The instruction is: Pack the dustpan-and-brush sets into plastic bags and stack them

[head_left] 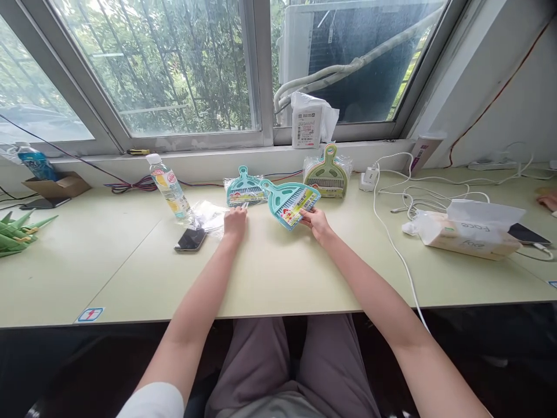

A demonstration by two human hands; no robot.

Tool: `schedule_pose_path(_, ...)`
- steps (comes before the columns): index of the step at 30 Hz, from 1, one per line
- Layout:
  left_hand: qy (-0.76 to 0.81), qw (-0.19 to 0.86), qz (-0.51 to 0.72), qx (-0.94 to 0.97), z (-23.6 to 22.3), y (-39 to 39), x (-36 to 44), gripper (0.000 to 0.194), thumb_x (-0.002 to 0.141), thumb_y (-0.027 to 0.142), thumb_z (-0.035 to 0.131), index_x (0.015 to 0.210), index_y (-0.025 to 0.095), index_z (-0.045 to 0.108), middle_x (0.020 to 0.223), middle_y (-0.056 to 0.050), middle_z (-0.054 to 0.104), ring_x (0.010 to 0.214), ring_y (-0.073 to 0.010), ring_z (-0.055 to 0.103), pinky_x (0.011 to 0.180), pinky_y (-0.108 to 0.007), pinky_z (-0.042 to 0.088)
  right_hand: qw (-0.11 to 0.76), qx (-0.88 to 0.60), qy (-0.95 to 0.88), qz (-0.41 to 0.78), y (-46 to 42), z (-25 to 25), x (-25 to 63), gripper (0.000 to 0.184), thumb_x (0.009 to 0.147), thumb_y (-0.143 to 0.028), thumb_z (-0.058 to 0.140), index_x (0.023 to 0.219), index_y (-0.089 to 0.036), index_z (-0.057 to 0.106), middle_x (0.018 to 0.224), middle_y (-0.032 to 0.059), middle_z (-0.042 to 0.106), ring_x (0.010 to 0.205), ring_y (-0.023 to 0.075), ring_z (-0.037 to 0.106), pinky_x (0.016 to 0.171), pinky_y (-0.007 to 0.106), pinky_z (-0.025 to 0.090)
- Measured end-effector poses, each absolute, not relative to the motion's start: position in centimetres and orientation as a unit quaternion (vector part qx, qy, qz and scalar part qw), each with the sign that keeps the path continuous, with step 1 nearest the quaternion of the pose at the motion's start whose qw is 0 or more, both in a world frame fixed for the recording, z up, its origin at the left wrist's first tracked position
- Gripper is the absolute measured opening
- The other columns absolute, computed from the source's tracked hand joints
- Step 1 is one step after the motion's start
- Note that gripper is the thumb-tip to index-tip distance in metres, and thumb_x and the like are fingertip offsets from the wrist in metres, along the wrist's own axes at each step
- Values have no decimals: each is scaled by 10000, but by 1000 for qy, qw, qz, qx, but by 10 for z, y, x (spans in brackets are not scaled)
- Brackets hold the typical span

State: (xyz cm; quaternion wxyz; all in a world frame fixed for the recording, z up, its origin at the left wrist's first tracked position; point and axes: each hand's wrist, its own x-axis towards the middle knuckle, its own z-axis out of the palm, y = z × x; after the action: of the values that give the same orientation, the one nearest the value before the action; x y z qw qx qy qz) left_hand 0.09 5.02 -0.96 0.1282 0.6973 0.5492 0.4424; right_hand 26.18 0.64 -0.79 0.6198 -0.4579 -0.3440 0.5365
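Note:
My right hand (316, 224) grips the lower edge of a teal mini dustpan set (290, 202), tilted above the desk with its handle to the upper left. A brush and a printed yellow label show on its face. My left hand (235, 223) is closed beside a second teal dustpan set (244, 190) in clear wrap. Something small and whitish sticks out at its fingertips, too small to name. Left of that hand lies crumpled clear plastic wrap (209, 216). Several green dustpan sets (328, 174) in clear wrap stand against the wall at the back.
A drink bottle (170, 188) leans behind a phone (190, 239) on the left. On the right are a tissue pack (470, 235), white cables (394, 232) and a charger (369, 178). Green pointed leaf-like things (17, 235) lie far left. Part of another person's hand (549, 201) shows far right.

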Motion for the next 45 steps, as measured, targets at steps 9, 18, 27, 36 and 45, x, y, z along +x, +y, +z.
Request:
schedule_pose_path(9,396,202,429,787,6,28,30,289,761,60,513,888,261,677,954,-107,606,1168,-330,452,1116,-480,209,617,-456,-359,531,4,-4,264,122,785,-117,667,877,-168,606,968,60,715,806,168,707,821,337,609)
schedule_pose_path(18,497,136,447,731,-14,50,14,233,758,111,493,856,235,664,951,-128,626,1228,-329,424,1151,-520,59,585,-485,-334,557,12,-9,274,121,783,-51,632,873,-132,630,912,78,728,752,152,703,708,265,604)
schedule_pose_path(27,626,-4,378,682,-20,53,9,539,754,122,581,1283,166,489,1459,-191,391,1456,-361,130,1149,-585,60,538,-449,-396,594,16,-16,270,161,777,-70,651,921,-138,674,905,67,746,753,152,712,707,256,593)
schedule_pose_path(36,682,-37,259,683,-7,47,7,644,778,-74,330,1376,146,426,1153,-151,647,1077,-269,618,1052,-463,376,530,-466,-391,591,5,-11,255,137,765,-45,646,860,-134,689,867,73,750,728,164,712,658,266,610)
schedule_pose_path(45,613,-40,328,718,-8,47,13,576,812,-41,295,1249,190,591,1165,-129,649,1021,-258,645,1062,-473,395,597,-479,-313,562,18,-23,264,124,781,-28,620,859,-118,656,879,87,744,784,176,716,754,312,619)
